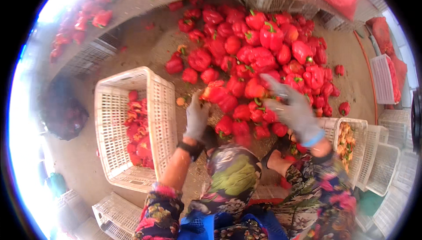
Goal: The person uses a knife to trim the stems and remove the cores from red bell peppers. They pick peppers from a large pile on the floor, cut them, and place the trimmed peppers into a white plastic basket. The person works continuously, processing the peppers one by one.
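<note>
My left hand [196, 118], in a grey glove, is closed on a red bell pepper [214, 92] whose orange-red side faces up, at the near left edge of a big pepper heap [263, 51]. To the right, my right hand [295, 113], also gloved, hovers over the heap's near side with fingers spread. It is smeared by motion, and a dark patch between its fingers is too blurred to make out. A blurred red pepper [241, 136] shows between my hands, close to my knees.
Left of me a white slatted crate [160, 108] holds red pepper pieces [140, 139]. At my right, another crate [357, 152] contains orange-yellow scraps [345, 145], beside stacked pale crates [383, 169]. A dark filled sack [66, 112] stands at far left. An orange hose [365, 62] runs along the floor.
</note>
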Demonstrator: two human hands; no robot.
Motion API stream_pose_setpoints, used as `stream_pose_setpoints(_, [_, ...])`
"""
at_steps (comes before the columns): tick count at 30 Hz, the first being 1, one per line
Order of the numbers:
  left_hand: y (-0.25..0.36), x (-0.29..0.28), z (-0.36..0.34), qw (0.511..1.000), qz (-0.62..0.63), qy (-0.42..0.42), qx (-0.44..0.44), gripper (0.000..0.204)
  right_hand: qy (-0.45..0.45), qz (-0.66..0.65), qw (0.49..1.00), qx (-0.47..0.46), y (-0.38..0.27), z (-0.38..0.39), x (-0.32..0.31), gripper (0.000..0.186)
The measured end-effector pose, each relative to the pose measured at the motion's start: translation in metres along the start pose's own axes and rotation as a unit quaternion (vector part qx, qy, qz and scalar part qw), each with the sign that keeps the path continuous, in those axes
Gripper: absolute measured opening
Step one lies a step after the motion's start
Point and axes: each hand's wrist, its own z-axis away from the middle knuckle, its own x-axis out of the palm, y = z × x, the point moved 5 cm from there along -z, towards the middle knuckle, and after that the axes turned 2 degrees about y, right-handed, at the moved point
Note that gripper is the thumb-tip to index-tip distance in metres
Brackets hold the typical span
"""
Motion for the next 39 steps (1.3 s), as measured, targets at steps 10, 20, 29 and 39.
stream_pose_setpoints(10, [0.144,-0.145,0.087,0.918,0.369,0.14,0.033,0.043,-0.176,-0.414,0.891,-0.064,-0.143,0.039,0.167,0.036])
stream_pose_setpoints(20, [0.103,-0.293,0.164,0.755,0.653,-0.049,0.014,0.004,-0.303,-0.324,0.893,-0.075,-0.185,0.085,0.307,0.053])
stream_pose_setpoints(29, [0.106,-0.257,0.169,0.961,0.249,0.12,0.018,0.064,-0.274,-0.25,0.913,-0.167,-0.199,0.126,0.26,0.043])
stream_pose_setpoints(39, [0.036,-0.244,0.15,0.985,0.123,0.118,-0.024,0.044,0.309,0.251,0.913,-0.092,-0.013,0.173,-0.161,0.052])
